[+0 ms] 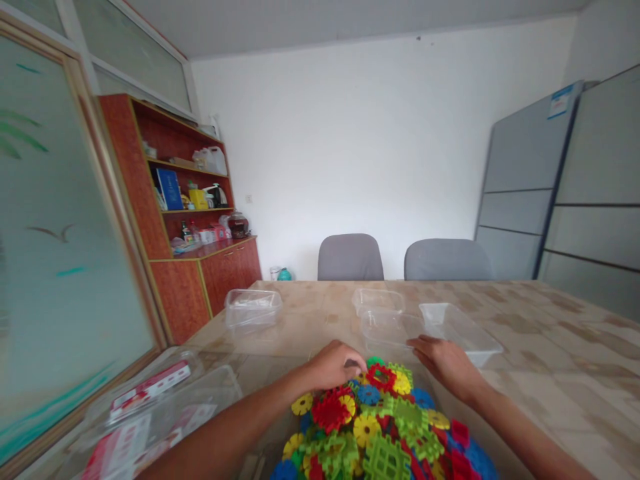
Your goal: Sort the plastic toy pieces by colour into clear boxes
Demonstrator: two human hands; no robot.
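A heap of plastic building pieces (367,430) lies on the table close to me, with red, yellow and blue notched discs and green lattice squares. My left hand (336,365) is at the heap's far left side, its fingers curled down beside a red piece (381,377); what they hold, if anything, is hidden. Beyond the heap, to the right, my right hand (443,361) has its fingers drawn together at the near right corner of a clear plastic container (390,328). The fingertips overlap that corner, so the grip is only partly visible.
Another clear container (379,301) stands behind, a rectangular one (463,330) to the right, and one (253,310) at the far left. Clear packaging with red-and-white labels (150,390) lies left of my left arm. Two grey chairs (350,257) line the table's (540,320) far edge.
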